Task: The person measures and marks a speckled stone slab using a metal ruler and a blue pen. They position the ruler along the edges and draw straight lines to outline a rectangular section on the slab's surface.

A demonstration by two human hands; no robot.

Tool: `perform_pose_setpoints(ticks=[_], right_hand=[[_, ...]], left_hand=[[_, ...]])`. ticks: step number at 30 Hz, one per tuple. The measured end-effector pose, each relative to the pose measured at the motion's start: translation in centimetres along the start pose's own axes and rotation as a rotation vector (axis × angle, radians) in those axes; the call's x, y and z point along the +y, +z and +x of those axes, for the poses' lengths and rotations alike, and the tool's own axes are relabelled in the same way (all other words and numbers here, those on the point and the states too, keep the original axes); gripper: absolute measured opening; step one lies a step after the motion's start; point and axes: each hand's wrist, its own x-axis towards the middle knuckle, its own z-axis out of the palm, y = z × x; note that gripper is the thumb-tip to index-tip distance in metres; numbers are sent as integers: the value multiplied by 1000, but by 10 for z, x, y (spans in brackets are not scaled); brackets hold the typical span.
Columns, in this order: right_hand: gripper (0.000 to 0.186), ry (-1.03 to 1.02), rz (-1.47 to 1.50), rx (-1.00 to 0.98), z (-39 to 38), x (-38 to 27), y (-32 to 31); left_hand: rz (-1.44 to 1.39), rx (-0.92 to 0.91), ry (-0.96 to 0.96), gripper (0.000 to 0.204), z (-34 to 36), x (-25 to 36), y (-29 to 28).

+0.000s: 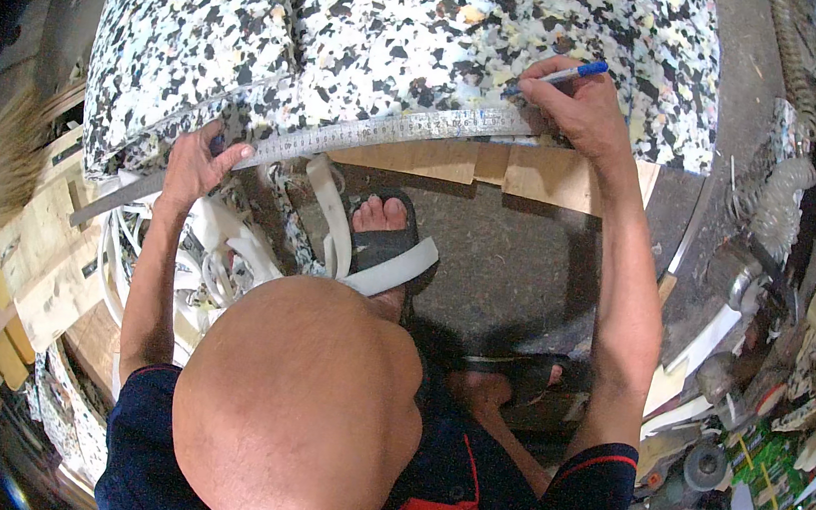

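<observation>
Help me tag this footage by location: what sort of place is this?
Likely a workshop, perhaps for foam work: a long ruler lies along a large speckled, foam-like slab, with loose white strips and pieces of bare wood nearby.

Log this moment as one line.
left hand: on ruler | right hand: grips blue-ended pen | ruler: along speckled foam edge

1. A long, silver metal ruler (372,132) lies on the black-and-white speckled foam slab (403,33), along its near edge.
2. Flat, pale wooden boards (558,176) lie beneath the slab.
3. Left: a fan-shaped straw broom (8,159).
</observation>
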Motion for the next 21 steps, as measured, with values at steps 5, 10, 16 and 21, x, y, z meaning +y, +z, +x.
perform_pose_setpoints(ticks=[5, 10, 16, 21], right_hand=[[24, -16, -127, -53, -1, -5, -5], [23, -59, -44, -3, -1, 3, 2], [22, -23, 12, 29, -2, 0, 4], [23, -23, 83, -19, -1, 3, 2]], left_hand=[[-98, -55, -42, 66, -16, 8, 2], [-88, -85, -87, 68, -20, 17, -1], [-73, -122, -121, 67, -20, 9, 0], [-70, 48, -4, 63, -22, 12, 6]])
